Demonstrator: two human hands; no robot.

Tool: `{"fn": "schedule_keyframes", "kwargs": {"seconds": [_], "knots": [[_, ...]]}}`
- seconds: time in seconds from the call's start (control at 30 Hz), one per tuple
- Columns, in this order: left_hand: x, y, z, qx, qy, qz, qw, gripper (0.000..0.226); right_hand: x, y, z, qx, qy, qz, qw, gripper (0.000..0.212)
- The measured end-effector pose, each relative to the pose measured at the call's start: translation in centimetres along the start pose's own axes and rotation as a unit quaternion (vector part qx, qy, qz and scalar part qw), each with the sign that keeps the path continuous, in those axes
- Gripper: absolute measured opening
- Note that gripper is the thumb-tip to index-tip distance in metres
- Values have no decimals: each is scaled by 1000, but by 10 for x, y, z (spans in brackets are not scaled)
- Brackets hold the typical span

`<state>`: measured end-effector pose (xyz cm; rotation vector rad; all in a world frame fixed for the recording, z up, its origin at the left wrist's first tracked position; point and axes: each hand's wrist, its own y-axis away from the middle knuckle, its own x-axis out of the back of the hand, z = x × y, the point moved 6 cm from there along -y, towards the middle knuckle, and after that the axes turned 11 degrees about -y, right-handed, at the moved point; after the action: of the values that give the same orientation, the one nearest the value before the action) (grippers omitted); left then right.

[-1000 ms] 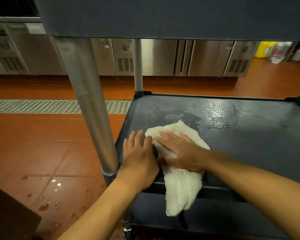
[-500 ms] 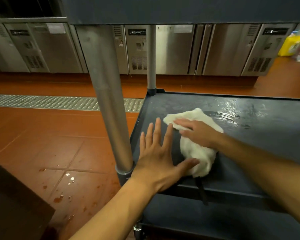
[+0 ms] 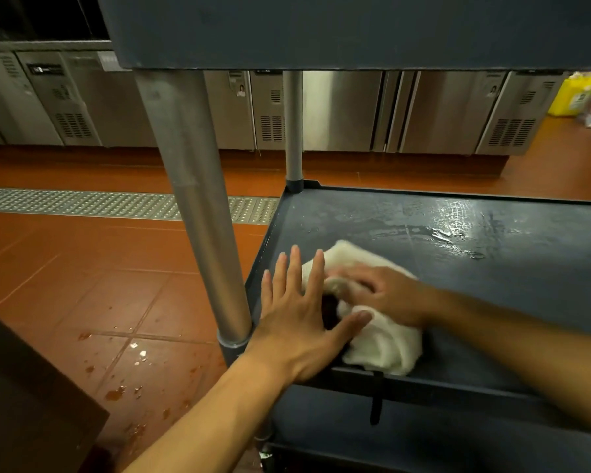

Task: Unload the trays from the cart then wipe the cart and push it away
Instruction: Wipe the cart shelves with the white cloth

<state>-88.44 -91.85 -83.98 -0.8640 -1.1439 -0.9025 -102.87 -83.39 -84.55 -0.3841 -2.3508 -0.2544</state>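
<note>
The hands meet at the near-left corner of the cart shelf [image 3: 492, 288]: the left hand [image 3: 297, 322] lies flat with fingers spread, the right hand [image 3: 386, 295] presses the white cloth [image 3: 379, 346], and the wet streaks [image 3: 451, 230] lie beyond to the right.

floor [image 3: 82, 274]: red tile, wet spots | drain grate [image 3: 82, 203] | steel cabinets [image 3: 342, 110] | yellow container [image 3: 572, 95], possibly a jug

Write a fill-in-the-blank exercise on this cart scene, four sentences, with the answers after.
1. The right hand presses a white ____ onto the shelf.
2. The left hand lies flat with its fingers ____.
3. Spills dot the orange ____ beside the cart.
4. The shelf's far part shines ____.

Answers: cloth; spread; floor; wet
</note>
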Motion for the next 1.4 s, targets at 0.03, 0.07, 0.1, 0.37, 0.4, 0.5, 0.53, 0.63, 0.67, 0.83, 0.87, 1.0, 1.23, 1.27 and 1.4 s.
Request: {"fn": "schedule_keyframes", "kwargs": {"seconds": [0.03, 0.07, 0.1, 0.37, 0.4, 0.5, 0.53, 0.63, 0.67, 0.83, 0.87, 1.0, 1.23, 1.27, 1.4], "knots": [[-1, -1, 0, 0, -10, -9, 1000, 105, 19, 4, 18, -24, 24, 50, 998, 68], [-2, -1, -1, 1, -14, -14, 1000, 106, 41, 10, 37, -56, 30, 98, 993, 77], [-3, -3, -2, 0, -15, -14, 1000, 105, 65, 19, 59, -103, 24, 142, 984, 80], [1, -1, 1, -25, 29, 36, 999, 99, 153, 79, 157, -272, 153, 281, 908, 56], [3, 0, 1, -28, 37, 41, 998, 97, 147, 79, 145, -296, 55, 318, 899, 57], [4, 0, -1, -30, 46, 47, 997, 95, 108, 50, 105, -239, -31, 260, 935, 48], [4, 0, -2, -30, 48, 46, 997, 94, 90, 38, 90, -205, -20, 228, 952, 46], [6, 1, -4, -27, 53, 44, 997, 93, 34, 5, 37, -82, 18, 107, 991, 47], [6, 2, -5, -26, 55, 44, 997, 93, 17, 0, 21, -65, 11, 76, 995, 47], [10, 7, -9, -11, 104, 57, 993, 93, -51, 16, -63, -4, -165, -15, 986, 30], [12, 9, -11, -6, 110, 65, 992, 93, -54, 19, -69, 8, -206, -12, 978, 32], [16, 16, -18, 4, 101, 71, 992, 96, -49, 43, -71, 6, -223, -55, 973, 24], [17, 23, -19, 1, 114, 75, 991, 92, -19, 94, -12, -54, -254, -45, 965, 62], [18, 23, -18, -5, 126, 81, 989, 91, -21, 96, -16, -46, -272, -65, 959, 48], [21, 24, -20, -19, 175, 107, 979, 91, -47, 73, -48, -26, -267, -109, 957, 32]]}}
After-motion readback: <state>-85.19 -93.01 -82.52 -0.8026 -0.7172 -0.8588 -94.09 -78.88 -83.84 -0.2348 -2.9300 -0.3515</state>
